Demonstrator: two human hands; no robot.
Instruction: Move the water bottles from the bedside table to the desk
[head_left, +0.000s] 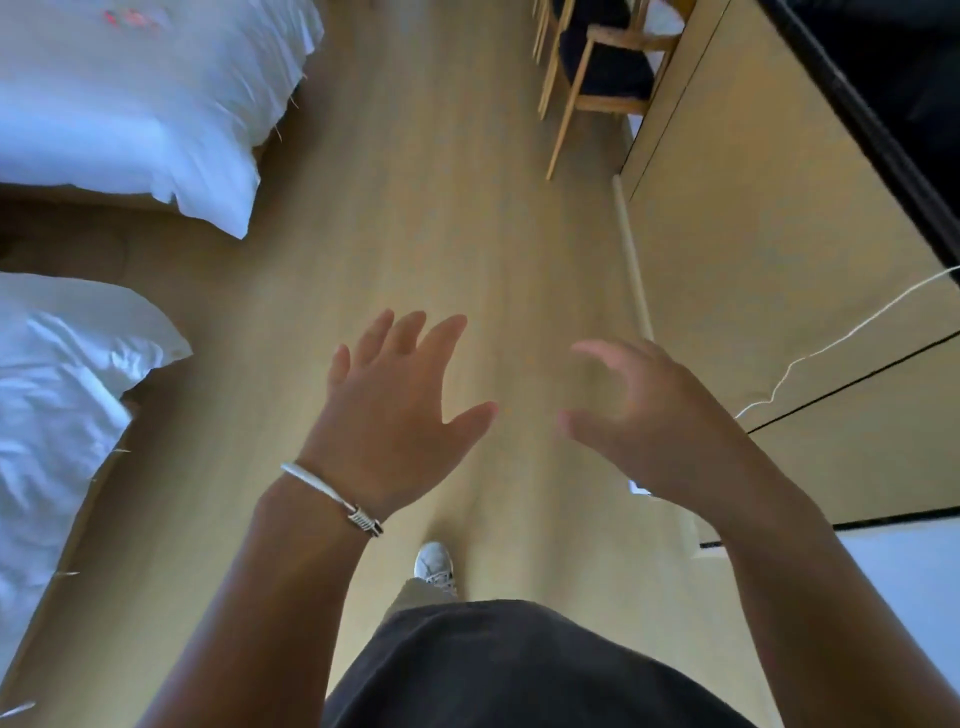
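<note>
No water bottle, bedside table or desk top shows in the head view. My left hand (395, 410) is held out over the wooden floor, fingers spread, holding nothing, with a silver bracelet on its wrist. My right hand (649, 415) hovers beside it, fingers apart and slightly curled, also empty and a little blurred. Both hands are in mid-air above the aisle, touching nothing.
Two beds with white bedding stand on the left, one at the far left (135, 104) and one nearer (62, 395). A wooden chair (597, 67) stands at the far right. Wooden wall panels (769, 234) with a white cable (841, 338) line the right side. My white shoe (434, 564) is on the floor.
</note>
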